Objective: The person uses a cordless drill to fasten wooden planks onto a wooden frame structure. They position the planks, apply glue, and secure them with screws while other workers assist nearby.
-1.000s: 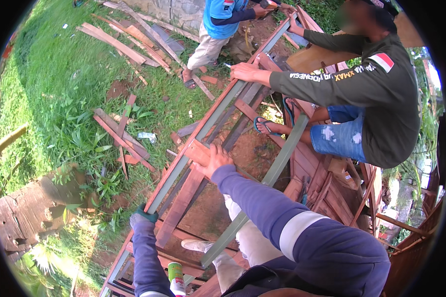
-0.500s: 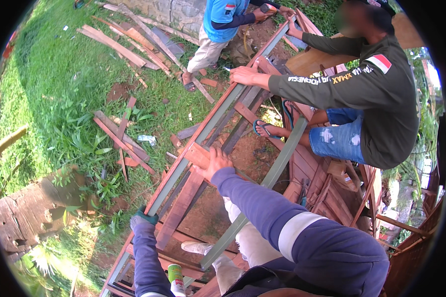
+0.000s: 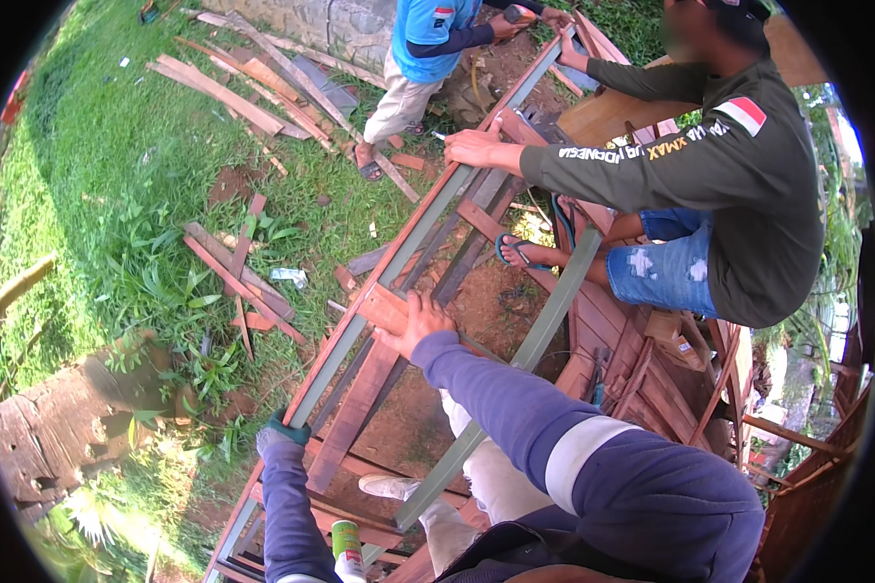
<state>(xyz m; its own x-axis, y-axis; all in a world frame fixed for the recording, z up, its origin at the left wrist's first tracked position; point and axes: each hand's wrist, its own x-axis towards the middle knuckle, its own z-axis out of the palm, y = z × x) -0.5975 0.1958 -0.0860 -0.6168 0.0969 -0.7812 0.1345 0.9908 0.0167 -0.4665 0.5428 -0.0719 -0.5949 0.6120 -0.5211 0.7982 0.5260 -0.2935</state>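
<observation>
A long reddish wooden rail with a grey-green strip (image 3: 331, 384) along it runs diagonally from lower left to upper right. In a dark green and grey glove, my left hand (image 3: 284, 432) is closed around this rail at its lower left stretch. Farther up, my bare right hand (image 3: 416, 326) grips a short reddish wooden board (image 3: 383, 308), whose far end meets the rail. Under my right forearm passes a grey-green crossbar (image 3: 544, 316). A co-worker in a dark long-sleeved shirt (image 3: 768, 194) squats at the right, one hand (image 3: 483, 149) on the same rail.
A second person in a blue shirt (image 3: 423, 44) stands at the rail's far end, holding a power tool (image 3: 519, 14). Loose planks (image 3: 219, 95) lie on the grass. A log (image 3: 78, 418) lies at left. Beside my left forearm is a green-and-white can (image 3: 346, 544).
The view has shifted very slightly. Both my hands keep their places on the rail and the short board, and the co-worker's hand stays on the rail.
</observation>
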